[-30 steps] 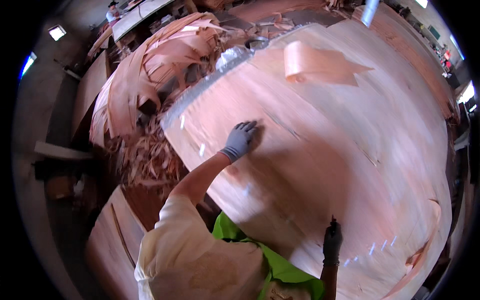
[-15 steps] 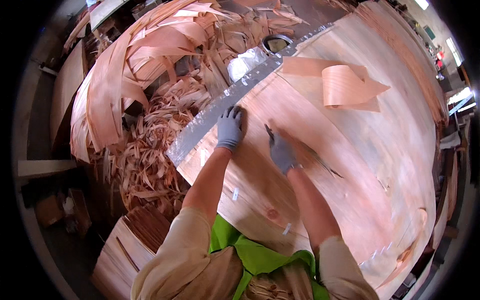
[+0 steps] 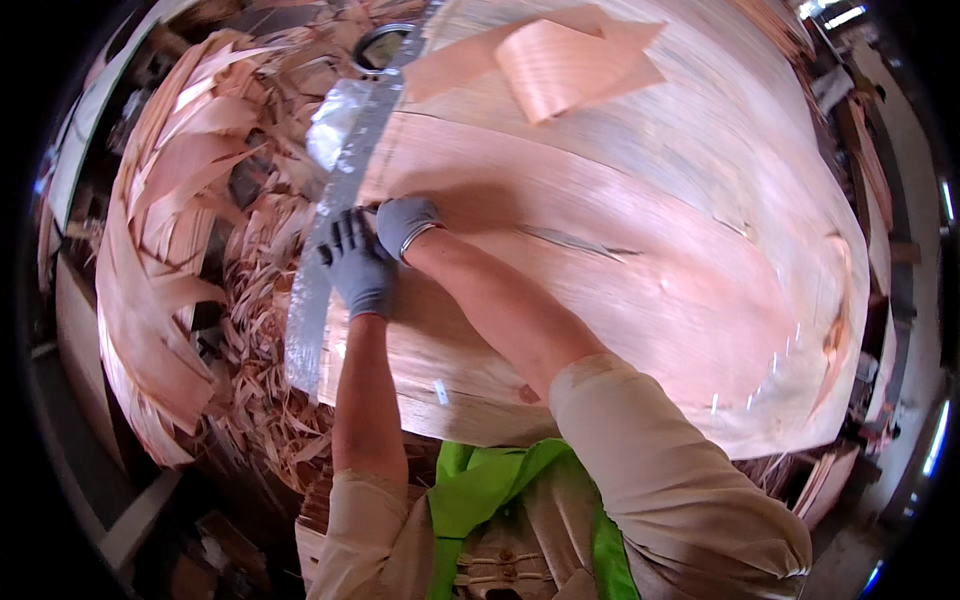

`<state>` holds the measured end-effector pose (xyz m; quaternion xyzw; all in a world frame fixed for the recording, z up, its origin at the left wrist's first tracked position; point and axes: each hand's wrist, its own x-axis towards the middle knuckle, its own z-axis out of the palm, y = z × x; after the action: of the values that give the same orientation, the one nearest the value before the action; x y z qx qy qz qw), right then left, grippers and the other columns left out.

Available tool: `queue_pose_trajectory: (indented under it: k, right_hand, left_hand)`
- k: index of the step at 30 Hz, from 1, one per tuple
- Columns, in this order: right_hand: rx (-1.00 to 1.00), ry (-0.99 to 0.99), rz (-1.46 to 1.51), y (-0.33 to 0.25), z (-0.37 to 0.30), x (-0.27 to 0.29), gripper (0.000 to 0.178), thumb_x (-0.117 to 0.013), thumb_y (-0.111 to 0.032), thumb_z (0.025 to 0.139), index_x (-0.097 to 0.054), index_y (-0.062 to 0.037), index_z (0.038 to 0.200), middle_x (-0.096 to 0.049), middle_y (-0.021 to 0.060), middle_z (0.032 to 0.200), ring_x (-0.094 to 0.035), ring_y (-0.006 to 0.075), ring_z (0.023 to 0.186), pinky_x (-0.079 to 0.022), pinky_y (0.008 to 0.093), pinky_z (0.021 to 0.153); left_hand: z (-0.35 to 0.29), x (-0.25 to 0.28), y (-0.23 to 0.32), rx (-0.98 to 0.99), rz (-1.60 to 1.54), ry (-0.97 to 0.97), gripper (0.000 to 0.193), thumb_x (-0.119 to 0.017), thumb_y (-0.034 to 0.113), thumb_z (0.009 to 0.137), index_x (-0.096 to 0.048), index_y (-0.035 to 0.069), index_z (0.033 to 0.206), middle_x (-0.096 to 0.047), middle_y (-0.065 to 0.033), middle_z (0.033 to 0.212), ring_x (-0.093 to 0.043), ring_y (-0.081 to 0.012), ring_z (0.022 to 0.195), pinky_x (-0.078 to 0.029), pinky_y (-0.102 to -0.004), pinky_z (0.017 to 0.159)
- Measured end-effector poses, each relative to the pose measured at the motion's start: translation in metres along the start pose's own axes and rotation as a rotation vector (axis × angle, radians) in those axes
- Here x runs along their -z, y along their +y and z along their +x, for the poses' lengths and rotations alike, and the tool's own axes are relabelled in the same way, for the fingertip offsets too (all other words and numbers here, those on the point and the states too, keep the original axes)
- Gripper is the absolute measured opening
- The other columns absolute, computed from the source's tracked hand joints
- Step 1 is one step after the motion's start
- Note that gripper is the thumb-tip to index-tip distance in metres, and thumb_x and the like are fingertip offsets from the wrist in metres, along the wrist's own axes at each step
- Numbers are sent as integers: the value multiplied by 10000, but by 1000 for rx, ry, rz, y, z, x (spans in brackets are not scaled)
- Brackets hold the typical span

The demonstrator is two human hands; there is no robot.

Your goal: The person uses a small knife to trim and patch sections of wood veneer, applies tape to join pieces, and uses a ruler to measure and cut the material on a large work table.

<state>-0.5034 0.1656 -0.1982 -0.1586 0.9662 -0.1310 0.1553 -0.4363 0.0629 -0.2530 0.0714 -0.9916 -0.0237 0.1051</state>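
Wood veneer sheets (image 3: 480, 330) lie in front of me, with a metal strip (image 3: 345, 185) along their left edge. My left hand (image 3: 362, 268), in a grey glove with dark fingertips, rests with fingers spread over the veneer edge and the strip. Right beside it, my gloved right hand (image 3: 407, 222) is closed around a slim dark knife-like tool (image 3: 371, 207); only a bit of the tool shows. A dark split (image 3: 575, 242) runs through the veneer to the right of my hands. Beyond them lies a loose, curled veneer piece (image 3: 545, 70).
Torn veneer strips (image 3: 185, 190) and shavings (image 3: 265, 300) are heaped left of the metal strip. A white plastic bag (image 3: 335, 125) and a dark round bowl (image 3: 383, 48) sit by its far end. A short white tape piece (image 3: 441, 391) sticks to the veneer near me.
My right hand has moved left with the tool, from the middle of the veneer to beside my left hand at the metal strip. The whole view has turned and shifted.
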Motion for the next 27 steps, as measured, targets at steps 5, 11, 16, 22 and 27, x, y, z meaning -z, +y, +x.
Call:
queue_pose_trajectory:
  k: [5, 11, 16, 22, 27]
  right_hand:
    - [2, -6, -43, 65, -45, -6, 268, -456, -172, 884, -662, -70, 1022, -686, 163, 941, -679, 315, 839, -531, 434, 704]
    - [112, 86, -122, 146, -113, 0, 194, -502, -165, 853, -648, -63, 928, -674, 173, 779, -665, 333, 684, -511, 459, 571]
    - [165, 111, -129, 203, -156, 20, 208, -515, -197, 861, -616, -15, 854, -655, 183, 724, -651, 330, 624, -493, 457, 511]
    - [31, -42, -198, 273, -214, 38, 227, -514, -249, 878, -629, -60, 824, -654, 152, 714, -648, 330, 655, -497, 460, 556]
    - [-29, -185, -245, 331, -244, 52, 237, -520, -260, 897, -592, -35, 915, -646, 162, 775, -635, 348, 667, -504, 451, 605]
  left_hand:
    - [-1, -3, 6, -14, -11, 17, 555, -378, 382, 908, -379, 146, 1410, -367, -117, 1460, -308, -315, 1360, -158, -573, 1084]
    - [-2, -4, -1, -19, 45, 10, 549, -367, 372, 913, -373, 153, 1416, -351, -101, 1472, -305, -309, 1361, -176, -546, 1089]
    - [1, -1, 8, -40, 63, 27, 537, -365, 357, 916, -377, 156, 1414, -359, -100, 1467, -322, -312, 1352, -202, -536, 1083]
    - [-2, 2, 5, -50, 81, 26, 533, -360, 365, 927, -373, 154, 1416, -361, -106, 1465, -334, -315, 1344, -219, -525, 1079]
    - [-2, -1, 5, -57, 90, 16, 542, -350, 376, 933, -354, 149, 1425, -351, -110, 1469, -324, -321, 1348, -214, -530, 1079]
